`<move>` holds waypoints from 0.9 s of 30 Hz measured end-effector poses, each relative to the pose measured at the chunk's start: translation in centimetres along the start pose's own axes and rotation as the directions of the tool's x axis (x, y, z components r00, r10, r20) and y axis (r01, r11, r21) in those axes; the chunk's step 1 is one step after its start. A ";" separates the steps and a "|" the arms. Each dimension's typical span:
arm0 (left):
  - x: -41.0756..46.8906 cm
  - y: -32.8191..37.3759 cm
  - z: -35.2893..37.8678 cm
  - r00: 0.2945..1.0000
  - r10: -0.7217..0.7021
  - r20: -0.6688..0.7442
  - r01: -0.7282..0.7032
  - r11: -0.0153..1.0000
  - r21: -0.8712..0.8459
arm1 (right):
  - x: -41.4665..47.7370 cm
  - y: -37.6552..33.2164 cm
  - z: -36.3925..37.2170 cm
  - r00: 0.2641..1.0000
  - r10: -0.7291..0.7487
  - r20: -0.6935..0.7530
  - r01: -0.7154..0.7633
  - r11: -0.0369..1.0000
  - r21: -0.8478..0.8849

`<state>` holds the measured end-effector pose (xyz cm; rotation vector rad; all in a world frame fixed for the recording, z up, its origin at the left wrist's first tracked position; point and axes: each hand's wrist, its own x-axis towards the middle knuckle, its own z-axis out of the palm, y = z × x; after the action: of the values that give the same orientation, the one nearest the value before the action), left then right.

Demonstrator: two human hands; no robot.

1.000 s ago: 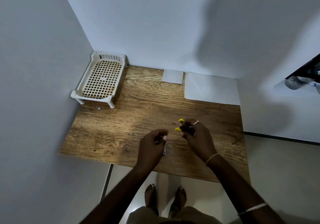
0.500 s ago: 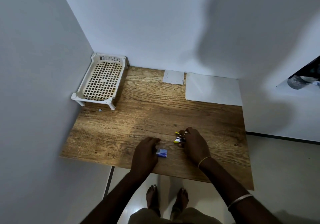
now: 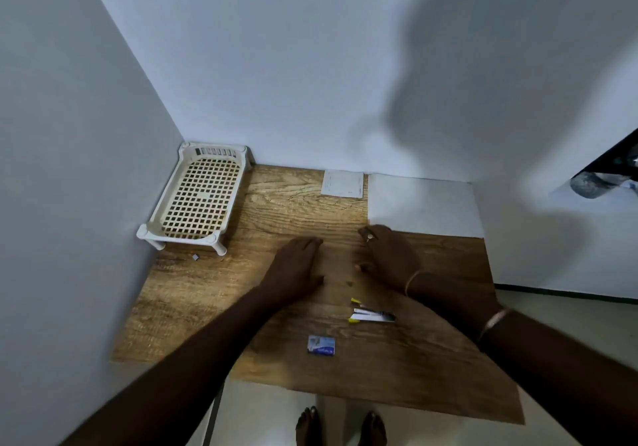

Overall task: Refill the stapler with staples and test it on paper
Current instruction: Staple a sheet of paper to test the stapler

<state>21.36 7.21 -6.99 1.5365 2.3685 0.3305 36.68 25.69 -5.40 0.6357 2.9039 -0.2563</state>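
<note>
A: How many things lie on the worktop (image 3: 193, 293)?

B: One stapler (image 3: 372, 315), lying open, and one small blue staple box (image 3: 321, 344).

A: And paper?

B: Two pieces: one large white sheet (image 3: 424, 205) and one smaller card (image 3: 342, 184) beside it.

A: Anything else?

B: One white lattice rack (image 3: 198, 198) in the corner, and one tiny grey scrap (image 3: 195, 257) near its leg.

A: Hands?

B: Two, a left hand (image 3: 297, 267) and a right hand (image 3: 386, 255). The right arm carries two bangles, and one ring sits on a finger. Two bare feet show below.
</note>
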 end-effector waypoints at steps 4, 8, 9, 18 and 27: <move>6.3 -1.7 -1.9 0.990 -0.006 0.141 -0.019 0.985 0.173 | 6.3 1.5 -1.4 0.996 0.054 0.073 -0.047 0.994 -0.095; 10.9 -1.9 -3.1 0.967 0.005 0.254 -0.067 0.969 0.239 | 10.2 1.3 -1.4 0.987 0.084 0.137 -0.070 0.992 -0.108; 11.9 -1.9 -3.2 0.959 0.011 0.283 -0.085 0.964 0.251 | 11.0 1.2 -1.4 0.985 0.084 0.154 -0.068 0.992 -0.111; 15.9 -2.6 -2.8 0.883 0.004 0.470 -0.131 0.962 0.239 | 14.1 0.9 -0.7 0.962 0.080 0.260 -0.050 0.991 -0.121; 10.5 -1.3 -0.9 0.901 0.052 0.431 -0.157 0.965 0.211 | 7.8 -0.8 1.9 0.982 0.036 0.187 -0.018 0.995 -0.098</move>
<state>15.85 16.27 -7.88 1.6450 2.0401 -0.2612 29.52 27.73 -8.58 0.5998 2.7058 -0.1628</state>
